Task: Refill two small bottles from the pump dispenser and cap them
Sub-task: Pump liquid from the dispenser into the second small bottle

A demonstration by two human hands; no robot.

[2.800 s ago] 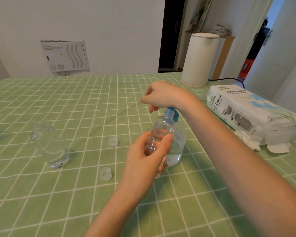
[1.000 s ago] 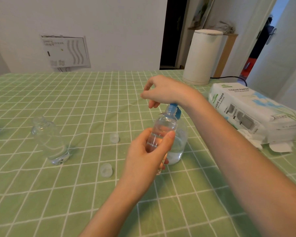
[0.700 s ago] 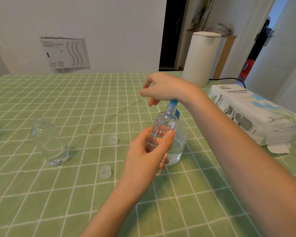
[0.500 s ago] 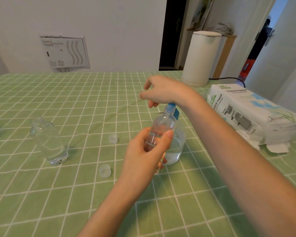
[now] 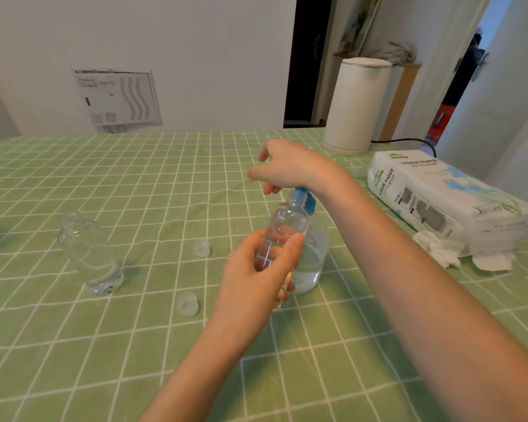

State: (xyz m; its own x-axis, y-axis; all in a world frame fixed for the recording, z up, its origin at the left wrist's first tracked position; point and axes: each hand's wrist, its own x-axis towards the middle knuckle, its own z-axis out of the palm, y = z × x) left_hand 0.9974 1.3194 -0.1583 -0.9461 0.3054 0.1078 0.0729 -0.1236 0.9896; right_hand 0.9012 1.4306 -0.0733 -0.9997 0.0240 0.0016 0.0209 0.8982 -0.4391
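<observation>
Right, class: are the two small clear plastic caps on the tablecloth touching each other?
Apart. The head view shows bare green checked tablecloth between the nearer clear cap and the farther clear cap.

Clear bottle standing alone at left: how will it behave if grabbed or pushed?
Likely light: the left bottle looks nearly empty. Taller than its base on a creased tablecloth, so a push may tip it. Smooth clear wall could be slippery.

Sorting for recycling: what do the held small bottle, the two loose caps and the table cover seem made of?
The small bottle in the left hand: probably clear glossy plastic, since skin shows through it and it carries bright highlights. The caps: likely translucent frosted plastic, cloudy white. The table cover: matte green checked sheet with soft creases, cloth or vinyl, I cannot tell which.
</observation>
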